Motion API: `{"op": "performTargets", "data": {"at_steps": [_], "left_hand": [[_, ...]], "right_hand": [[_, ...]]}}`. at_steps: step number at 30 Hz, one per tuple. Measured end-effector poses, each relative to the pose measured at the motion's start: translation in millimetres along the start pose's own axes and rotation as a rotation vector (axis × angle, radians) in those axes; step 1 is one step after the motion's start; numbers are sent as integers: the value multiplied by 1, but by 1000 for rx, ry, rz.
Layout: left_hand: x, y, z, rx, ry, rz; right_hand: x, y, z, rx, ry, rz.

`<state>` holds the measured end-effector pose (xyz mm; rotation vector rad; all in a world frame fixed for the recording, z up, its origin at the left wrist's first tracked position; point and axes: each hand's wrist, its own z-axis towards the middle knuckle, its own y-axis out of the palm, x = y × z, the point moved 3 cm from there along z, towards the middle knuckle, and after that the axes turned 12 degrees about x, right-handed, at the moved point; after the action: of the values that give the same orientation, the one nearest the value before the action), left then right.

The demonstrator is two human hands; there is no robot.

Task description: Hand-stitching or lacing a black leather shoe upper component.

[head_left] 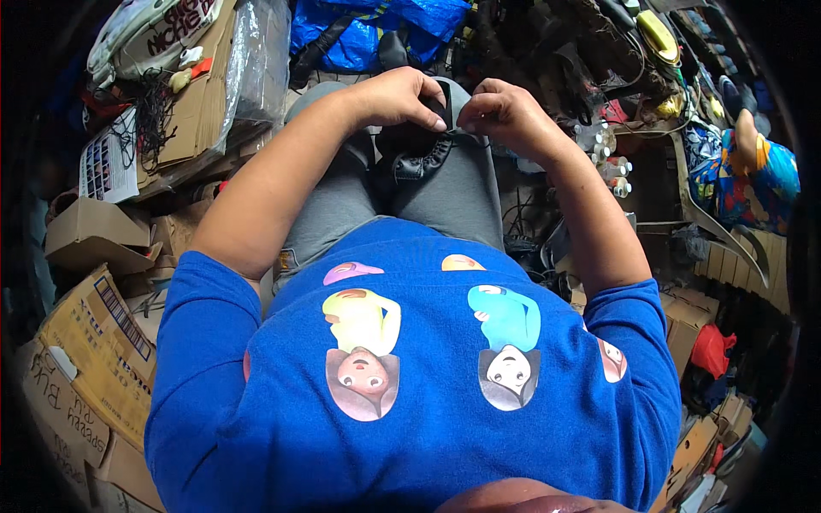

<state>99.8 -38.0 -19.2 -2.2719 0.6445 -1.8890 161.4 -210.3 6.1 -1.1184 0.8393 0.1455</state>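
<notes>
A black, leathery piece with a puckered, shiny edge (419, 162) lies over my grey-trousered thighs; its exact kind cannot be made out. Thumb and fingers of my left hand (409, 98) pinch its upper part, where a dark strip rises between the hands. Just to the right, my right hand (506, 115) is closed, its fingertips pinched together close to the strip. Whatever those fingers hold is too small to name. Part of the black piece is hidden behind my left hand.
Left of me are flattened cardboard (192, 120) with a tangle of black cords and an opened carton (94, 235). A blue plastic bag (376, 30) lies ahead. Small clear bottles (614, 167) stand at the right, near a person's colourful sleeve (774, 184).
</notes>
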Motion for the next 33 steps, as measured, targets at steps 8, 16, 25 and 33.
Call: {"op": "performTargets", "data": {"at_steps": [8, 16, 25, 33], "left_hand": [[-11, 2, 5, -119, -27, -204], [-9, -1, 1, -234, -76, -137], [-22, 1, 6, -260, 14, -101], [-13, -5, 9, -317, 21, -35]], "right_hand": [[7, 22, -21, 117, 151, 218], [-11, 23, -35, 202, 129, 74], [-48, 17, -27, 84, -74, -464], [-45, 20, 2, -38, -86, -384]]}}
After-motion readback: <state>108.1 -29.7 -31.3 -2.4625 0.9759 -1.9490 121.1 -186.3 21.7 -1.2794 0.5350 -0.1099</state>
